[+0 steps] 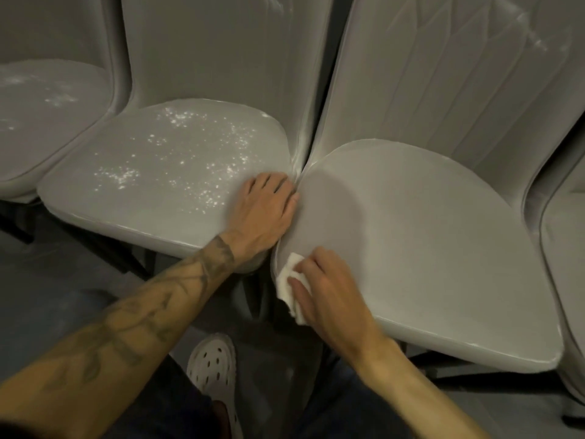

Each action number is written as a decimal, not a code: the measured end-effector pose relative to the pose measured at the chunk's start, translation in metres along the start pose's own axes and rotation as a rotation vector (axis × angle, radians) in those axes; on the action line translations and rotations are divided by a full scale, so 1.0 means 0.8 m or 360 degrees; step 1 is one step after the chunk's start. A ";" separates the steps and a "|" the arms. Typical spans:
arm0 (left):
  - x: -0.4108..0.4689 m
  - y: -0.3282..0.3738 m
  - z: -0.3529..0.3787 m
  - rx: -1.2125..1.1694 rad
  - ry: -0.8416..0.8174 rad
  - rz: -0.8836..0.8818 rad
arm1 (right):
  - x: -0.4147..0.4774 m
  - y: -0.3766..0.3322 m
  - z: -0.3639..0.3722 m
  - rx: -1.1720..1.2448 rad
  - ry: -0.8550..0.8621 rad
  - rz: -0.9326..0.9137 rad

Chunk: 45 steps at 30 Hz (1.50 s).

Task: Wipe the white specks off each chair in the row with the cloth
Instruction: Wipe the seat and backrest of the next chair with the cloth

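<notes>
A row of grey plastic chairs runs across the view. The right chair's seat (pixel 421 236) shows no specks. My right hand (pixel 329 289) presses a folded white cloth (pixel 289 283) on that seat's front left edge. The middle chair's seat (pixel 133 198) is strewn with white specks (pixel 190 153). My left hand (pixel 269 210) lies flat, fingers spread, on the middle seat's right edge, where the two seats meet. The far-left chair seat (pixel 41 128) also carries white specks.
The edge of another chair (pixel 566 248) shows at the far right. Tall grey backrests (pixel 221 52) rise behind the seats. Below is a grey floor (pixel 47 280), dark chair legs and my white perforated clog (pixel 212 365).
</notes>
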<state>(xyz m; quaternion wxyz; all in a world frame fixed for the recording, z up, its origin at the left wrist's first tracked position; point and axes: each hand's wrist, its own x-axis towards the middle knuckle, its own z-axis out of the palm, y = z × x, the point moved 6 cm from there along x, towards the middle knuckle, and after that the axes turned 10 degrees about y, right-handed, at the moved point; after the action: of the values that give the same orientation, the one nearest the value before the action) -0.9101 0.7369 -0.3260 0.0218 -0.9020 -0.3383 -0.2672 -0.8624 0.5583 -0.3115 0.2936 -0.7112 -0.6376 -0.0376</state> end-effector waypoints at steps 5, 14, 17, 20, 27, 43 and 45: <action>-0.027 0.005 -0.008 -0.0004 -0.0019 -0.0016 | -0.013 0.011 -0.009 0.0006 -0.0086 -0.0056; -0.030 0.013 -0.010 0.0091 -0.0009 0.0007 | -0.007 -0.013 0.006 -0.0015 0.0009 0.0035; -0.030 0.012 -0.012 0.0133 -0.0013 0.0029 | -0.039 0.030 -0.034 0.0027 0.0023 0.0023; -0.030 0.014 -0.011 0.0146 -0.0026 0.0030 | -0.075 0.071 -0.080 -0.0061 0.0107 0.0209; -0.029 0.011 -0.010 0.0117 -0.0058 0.0007 | -0.038 0.023 -0.031 -0.0040 0.0077 0.0127; -0.028 0.011 -0.009 0.0033 -0.0045 -0.0001 | -0.128 0.121 -0.132 -0.0168 0.0184 0.0433; -0.027 0.013 -0.009 0.0038 -0.0063 -0.0012 | -0.152 0.150 -0.162 -0.0256 0.0281 0.0588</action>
<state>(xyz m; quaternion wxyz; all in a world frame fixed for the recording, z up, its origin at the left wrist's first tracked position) -0.9205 0.7140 -0.3287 0.0249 -0.9055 -0.3453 -0.2453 -0.7318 0.3889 -0.3007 0.2926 -0.8310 -0.4632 -0.0961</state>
